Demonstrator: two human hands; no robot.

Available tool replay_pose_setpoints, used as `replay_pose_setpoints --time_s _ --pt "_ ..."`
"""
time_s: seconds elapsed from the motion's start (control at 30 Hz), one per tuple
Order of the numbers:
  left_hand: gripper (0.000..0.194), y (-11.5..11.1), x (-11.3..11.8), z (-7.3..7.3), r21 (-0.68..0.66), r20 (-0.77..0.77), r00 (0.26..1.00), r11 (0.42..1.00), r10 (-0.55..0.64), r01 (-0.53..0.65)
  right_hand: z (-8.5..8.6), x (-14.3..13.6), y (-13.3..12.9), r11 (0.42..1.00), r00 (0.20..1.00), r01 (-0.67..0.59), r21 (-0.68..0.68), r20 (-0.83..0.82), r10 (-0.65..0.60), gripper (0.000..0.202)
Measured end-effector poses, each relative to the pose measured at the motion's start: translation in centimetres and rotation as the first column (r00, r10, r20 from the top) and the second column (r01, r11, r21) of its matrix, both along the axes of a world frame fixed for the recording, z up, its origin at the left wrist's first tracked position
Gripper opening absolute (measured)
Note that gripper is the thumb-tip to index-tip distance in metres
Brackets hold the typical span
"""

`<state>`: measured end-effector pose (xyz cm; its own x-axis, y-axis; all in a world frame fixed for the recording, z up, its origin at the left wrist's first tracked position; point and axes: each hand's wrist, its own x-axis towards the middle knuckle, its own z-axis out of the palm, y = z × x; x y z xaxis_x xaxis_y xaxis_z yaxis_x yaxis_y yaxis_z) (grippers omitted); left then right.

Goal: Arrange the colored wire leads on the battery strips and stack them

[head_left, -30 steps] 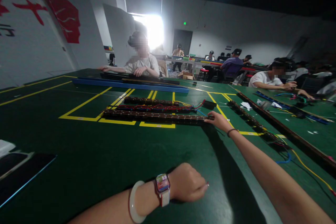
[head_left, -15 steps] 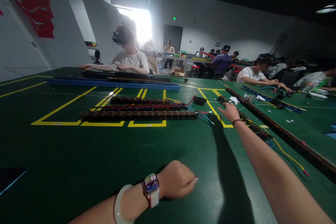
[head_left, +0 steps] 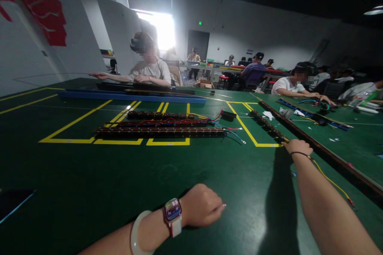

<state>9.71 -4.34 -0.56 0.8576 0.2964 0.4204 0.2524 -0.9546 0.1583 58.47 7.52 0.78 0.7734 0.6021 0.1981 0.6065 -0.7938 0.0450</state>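
Green and faintly glossy, the tabletop (head_left: 167, 179) bears yellow tape (head_left: 74, 122) in angular outlines. The right hand (head_left: 299, 148) is at the near end of a slim, dark, knobbly strip (head_left: 267, 124) lying along a taped outline's right side; whether its fingers grip, I cannot tell. The left hand (head_left: 202, 205) is clenched in a fist, its wrist wearing a square watch (head_left: 172, 209) on a fabric-like band and a smooth, milky bangle (head_left: 134, 233). Tiny tape labels (head_left: 170, 144) are illegible

Smooth glossy green tabletop (head_left: 119, 175), white paper (head_left: 268, 115), plastic-looking yellow wire (head_left: 331, 183)
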Motion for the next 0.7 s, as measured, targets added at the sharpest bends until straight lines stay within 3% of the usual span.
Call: replay_pose_setpoints --time_s 0.07,0.3,0.4,0.53,0.7 --pt "0.028 0.0 0.0 0.0 -0.005 -0.003 1.000 1.000 -0.004 0.004 0.0 0.0 0.0 0.999 0.999 0.035 0.029 -0.026 -0.034 0.053" --pt "0.029 0.0 0.1 -0.1 -0.001 -0.001 1.000 1.000 -0.017 0.017 0.3 -0.2 -0.9 0.994 0.993 -0.007 0.112 -0.114 0.020 0.047" --pt "0.030 0.0 0.1 0.0 -0.004 0.007 1.000 1.000 -0.022 0.022 0.9 -0.5 -1.5 0.991 0.996 -0.026 0.128 -0.080 0.036 0.045" --pt "0.031 0.0 0.0 0.1 0.000 0.015 1.000 1.000 -0.015 0.015 2.4 -0.4 -2.8 0.965 0.984 -0.173 0.196 0.065 0.164 0.052" --pt "0.030 0.0 0.1 -0.1 0.029 0.041 0.999 0.999 -0.017 0.016 5.5 -0.2 -4.5 0.915 0.945 -0.300 0.270 0.218 0.245 0.050"
